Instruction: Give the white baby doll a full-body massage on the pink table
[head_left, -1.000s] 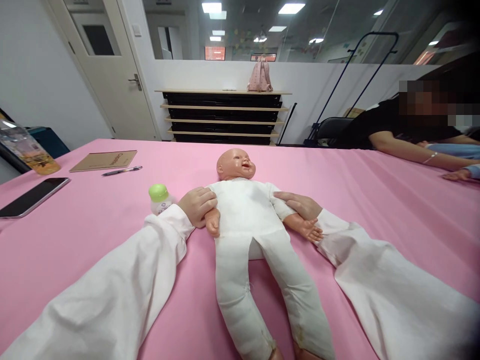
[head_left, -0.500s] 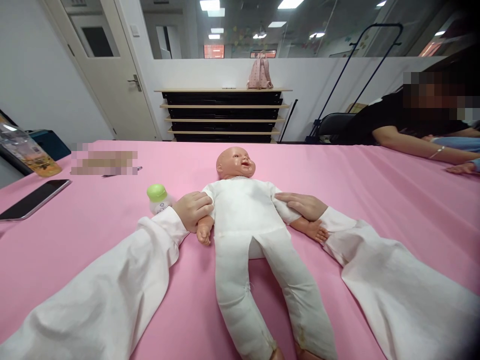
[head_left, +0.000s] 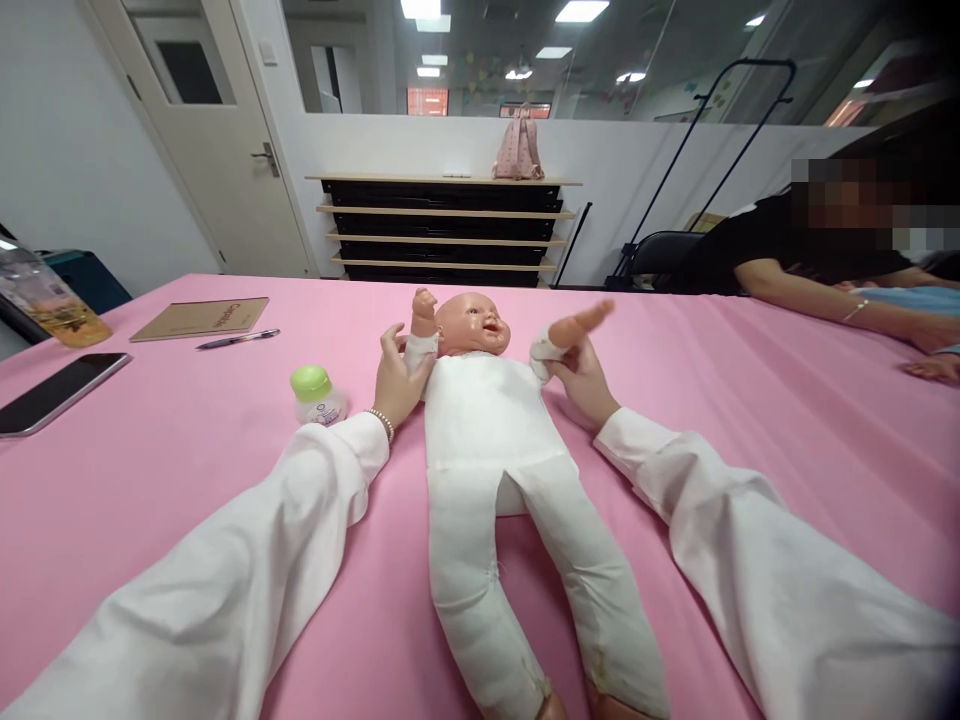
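A baby doll (head_left: 491, 415) with a white cloth body lies on its back, its head at the far end. Both doll arms are raised beside the head. My left hand (head_left: 399, 378) is wrapped round the doll's arm on the left, with fingers behind it. My right hand (head_left: 587, 382) grips the other doll arm (head_left: 570, 332) from below, the thumb near its sleeve; some of its fingers are hidden. Beside my left wrist stands a small white bottle with a green cap (head_left: 316, 393).
A pink cloth (head_left: 247, 450) covers the table. At left are a phone (head_left: 64, 393), a pen (head_left: 238, 339), a brown notebook (head_left: 199, 318) and a drink bottle (head_left: 56, 300). A person's forearm (head_left: 802, 297) rests at the far right. Shelves (head_left: 450, 222) stand behind.
Both doll arms have gone from lying down at its sides to raised by its head. My hands have moved up and inward with them.
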